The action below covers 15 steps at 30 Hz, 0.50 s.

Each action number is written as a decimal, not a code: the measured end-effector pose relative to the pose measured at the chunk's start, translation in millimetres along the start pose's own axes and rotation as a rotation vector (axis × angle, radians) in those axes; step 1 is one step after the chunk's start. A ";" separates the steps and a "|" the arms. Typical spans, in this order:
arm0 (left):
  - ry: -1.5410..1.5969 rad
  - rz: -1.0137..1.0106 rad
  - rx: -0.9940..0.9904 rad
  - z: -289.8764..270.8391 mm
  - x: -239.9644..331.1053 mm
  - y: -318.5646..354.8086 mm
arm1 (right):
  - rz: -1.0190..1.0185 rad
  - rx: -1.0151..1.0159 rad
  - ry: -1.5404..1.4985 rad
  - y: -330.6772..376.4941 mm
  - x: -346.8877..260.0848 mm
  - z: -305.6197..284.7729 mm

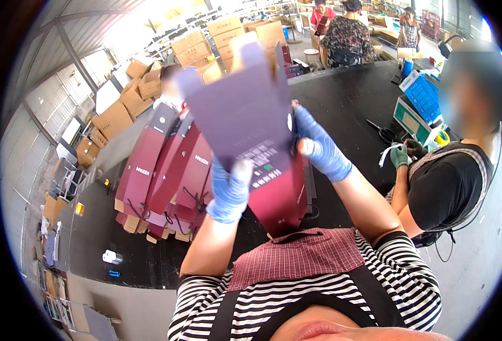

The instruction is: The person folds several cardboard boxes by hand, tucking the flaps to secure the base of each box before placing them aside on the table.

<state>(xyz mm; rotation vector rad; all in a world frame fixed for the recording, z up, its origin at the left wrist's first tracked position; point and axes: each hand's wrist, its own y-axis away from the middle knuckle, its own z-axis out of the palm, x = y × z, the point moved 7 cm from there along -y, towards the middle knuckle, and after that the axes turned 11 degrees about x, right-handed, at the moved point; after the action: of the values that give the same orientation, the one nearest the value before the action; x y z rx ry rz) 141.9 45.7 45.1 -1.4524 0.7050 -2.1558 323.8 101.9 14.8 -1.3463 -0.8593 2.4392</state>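
Upright before me is a maroon and dark grey cardboard box (236,116), its flaps standing open at the far end. My left hand (231,190), in a blue glove with bare fingertips, grips its left side near the printed band. On the box's right side, my right hand (325,146), gloved the same way, is closed around the edge. The box's inside is hidden from this view. To the left lies a pile of similar maroon boxes (165,176) with black cord handles, on the black table (143,258).
A co-worker (450,176) at the right handles a white strip in green gloves. Black scissors (382,133), a green-edged box (413,120) and a blue box (422,96) lie nearby. Brown cartons (191,50) are stacked beyond the table. A small white object (111,257) lies front left.
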 end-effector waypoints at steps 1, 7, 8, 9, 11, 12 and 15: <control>-0.097 0.060 0.054 -11.9 -3.7 -2.5 | 0.108 -0.134 0.036 4.9 -6.2 32.2; -0.111 0.012 0.098 -31.0 -37.5 -2.5 | 0.270 -0.130 0.166 32.8 18.8 46.9; -0.101 0.014 0.111 -29.7 -41.7 2.0 | 0.270 -0.126 0.177 31.8 17.6 43.4; -0.135 0.000 0.131 -28.6 -45.1 7.2 | 0.281 -0.112 0.186 31.1 17.5 37.3; -0.212 0.000 0.136 -23.5 -52.2 17.2 | 0.306 -0.056 0.184 36.4 19.6 22.4; -0.201 -0.007 0.129 -21.9 -53.1 18.7 | 0.306 -0.045 0.193 38.1 22.2 13.8; -0.269 0.112 -0.080 1.3 -32.8 24.5 | 0.225 -0.014 0.225 46.6 23.3 -22.7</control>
<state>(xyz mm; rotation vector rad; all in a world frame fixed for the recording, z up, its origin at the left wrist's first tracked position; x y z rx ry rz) 156.5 46.8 6.8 -1.6625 0.7604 -1.8228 333.5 83.8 -38.2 -1.7685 -0.7042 2.3783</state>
